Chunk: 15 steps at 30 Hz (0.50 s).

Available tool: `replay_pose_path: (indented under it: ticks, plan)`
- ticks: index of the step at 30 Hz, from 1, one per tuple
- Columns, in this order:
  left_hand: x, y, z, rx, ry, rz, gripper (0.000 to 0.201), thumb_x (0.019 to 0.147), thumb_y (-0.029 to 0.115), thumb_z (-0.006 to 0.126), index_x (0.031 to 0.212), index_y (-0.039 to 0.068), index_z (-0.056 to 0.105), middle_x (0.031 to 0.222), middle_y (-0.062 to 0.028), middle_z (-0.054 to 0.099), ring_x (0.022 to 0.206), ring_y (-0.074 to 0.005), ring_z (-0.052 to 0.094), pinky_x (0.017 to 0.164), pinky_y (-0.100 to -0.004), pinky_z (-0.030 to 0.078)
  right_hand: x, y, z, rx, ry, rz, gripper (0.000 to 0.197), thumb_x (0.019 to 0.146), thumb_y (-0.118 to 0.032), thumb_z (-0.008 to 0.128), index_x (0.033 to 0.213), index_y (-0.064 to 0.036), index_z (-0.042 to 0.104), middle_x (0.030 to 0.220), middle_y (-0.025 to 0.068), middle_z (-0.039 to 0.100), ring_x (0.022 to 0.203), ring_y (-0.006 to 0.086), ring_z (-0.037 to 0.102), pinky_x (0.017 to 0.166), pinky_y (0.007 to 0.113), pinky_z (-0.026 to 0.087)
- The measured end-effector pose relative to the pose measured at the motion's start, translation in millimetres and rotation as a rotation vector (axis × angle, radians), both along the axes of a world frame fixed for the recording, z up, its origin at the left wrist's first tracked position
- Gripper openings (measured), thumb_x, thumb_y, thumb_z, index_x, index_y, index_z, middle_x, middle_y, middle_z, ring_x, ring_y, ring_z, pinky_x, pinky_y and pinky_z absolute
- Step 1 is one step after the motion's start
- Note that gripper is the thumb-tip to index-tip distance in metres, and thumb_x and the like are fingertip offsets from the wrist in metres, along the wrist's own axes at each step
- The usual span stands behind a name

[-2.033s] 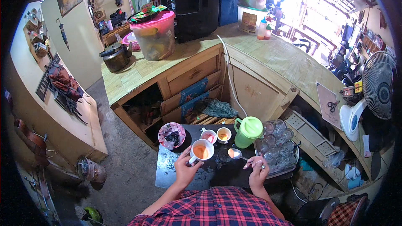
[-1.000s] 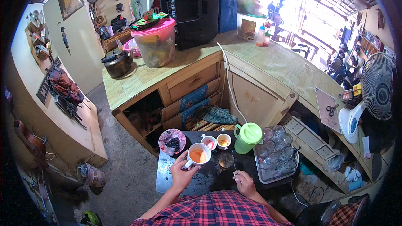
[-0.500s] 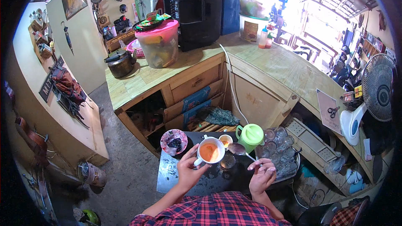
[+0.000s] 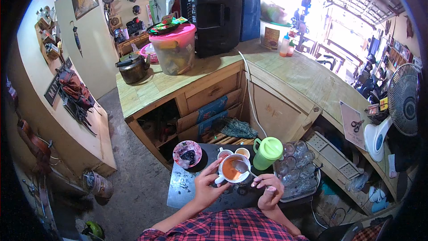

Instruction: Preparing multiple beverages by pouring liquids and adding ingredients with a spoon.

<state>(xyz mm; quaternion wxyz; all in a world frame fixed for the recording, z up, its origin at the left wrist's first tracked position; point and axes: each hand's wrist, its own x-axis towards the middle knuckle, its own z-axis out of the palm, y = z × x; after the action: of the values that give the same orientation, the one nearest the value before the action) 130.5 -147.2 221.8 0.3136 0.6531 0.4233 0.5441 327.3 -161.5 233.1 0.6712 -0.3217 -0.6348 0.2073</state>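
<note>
My left hand [image 4: 207, 187] grips a white cup [image 4: 221, 173] by its side, over the dark tabletop [image 4: 180, 193]. Orange-brown liquid shows inside the tilted cup. A metal spoon [image 4: 241, 166] dips its bowl into that cup; my right hand [image 4: 270, 191] pinches the handle's end. Just behind stand a second white cup [image 4: 224, 153], partly hidden, and a small pale cup [image 4: 243, 151] with light brown contents. To their right is a lidded light-green pitcher [image 4: 269, 152]. Left of the cups sits a pink patterned bowl [image 4: 195, 148] with something dark in it.
A tray [image 4: 285, 197] of several upturned-looking clear glasses [image 4: 296, 163] lies at the right. Beyond the table, a wooden counter [image 4: 285, 71] carries a kettle [image 4: 133, 69], a pink-lidded tub [image 4: 173, 53] and a black speaker [image 4: 211, 13]. A white fan [image 4: 376, 140] stands far right.
The spoon has moved left and its bowl has gone into the cup. My left hand has brought the cup rightward, and my right hand has moved closer to it.
</note>
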Motion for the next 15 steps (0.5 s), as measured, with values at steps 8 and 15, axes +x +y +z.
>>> replay_pose_path:
  ticks: [8, 15]
  plan:
    - [0, 0, -2, -0.038, -0.009, 0.004, 0.017, 0.064, 0.000, 0.079, 0.065, -0.003, 0.063, 0.132, -0.0212, 0.049, 0.121, -0.0300, 0.051, 0.096, -0.0363, 0.046, -6, 3, 8, -0.068, -0.085, 0.039, 0.056, 0.100, -0.039, 0.033, 0.068, 0.0013, 0.056, 0.074, 0.0167, 0.063, 0.061, 0.0207, 0.062, 0.059, 0.028, 0.049]
    - [-1, 3, -9, -0.001, 0.031, 0.005, 0.016, 0.063, 0.000, 0.080, 0.069, -0.003, 0.066, 0.132, -0.0209, 0.049, 0.120, -0.0299, 0.051, 0.095, -0.0357, 0.046, -6, 4, -8, -0.223, 0.108, 0.174, 0.054, 0.100, -0.039, 0.032, 0.073, 0.0032, 0.053, 0.080, 0.0169, 0.060, 0.061, 0.0199, 0.059, 0.058, 0.029, 0.049]
